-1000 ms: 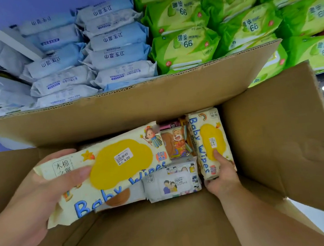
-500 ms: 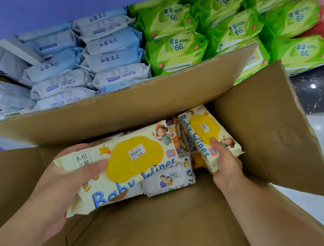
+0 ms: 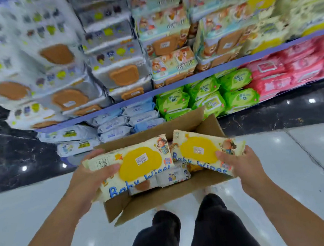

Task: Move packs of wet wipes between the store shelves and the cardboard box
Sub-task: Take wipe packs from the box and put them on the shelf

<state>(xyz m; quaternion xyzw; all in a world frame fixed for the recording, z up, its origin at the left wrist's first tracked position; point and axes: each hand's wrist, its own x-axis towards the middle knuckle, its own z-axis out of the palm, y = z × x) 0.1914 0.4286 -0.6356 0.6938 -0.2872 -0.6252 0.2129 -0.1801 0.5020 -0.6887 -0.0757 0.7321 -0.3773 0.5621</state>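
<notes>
My left hand (image 3: 94, 176) grips a cream "Baby Wipes" pack with a yellow lid (image 3: 135, 165) by its left end. My right hand (image 3: 237, 162) grips a second, matching pack (image 3: 197, 151) by its right end. Both packs are held side by side above the open cardboard box (image 3: 166, 196), which stands on the floor in front of my legs. More packs (image 3: 171, 175) lie inside the box under the held ones. The store shelves (image 3: 192, 77) rise behind the box.
The lower shelf holds blue (image 3: 144, 117), green (image 3: 206, 95) and pink (image 3: 285, 73) packs. The upper shelf carries stacked white and bear-printed packs (image 3: 172, 64), blurred. My dark-trousered legs (image 3: 191, 235) stand just behind the box on a glossy white floor (image 3: 305, 166).
Both hands have lifted their packs up out of the box. The view has pulled back and up, so the box looks small and the upper shelf and my legs have come into view.
</notes>
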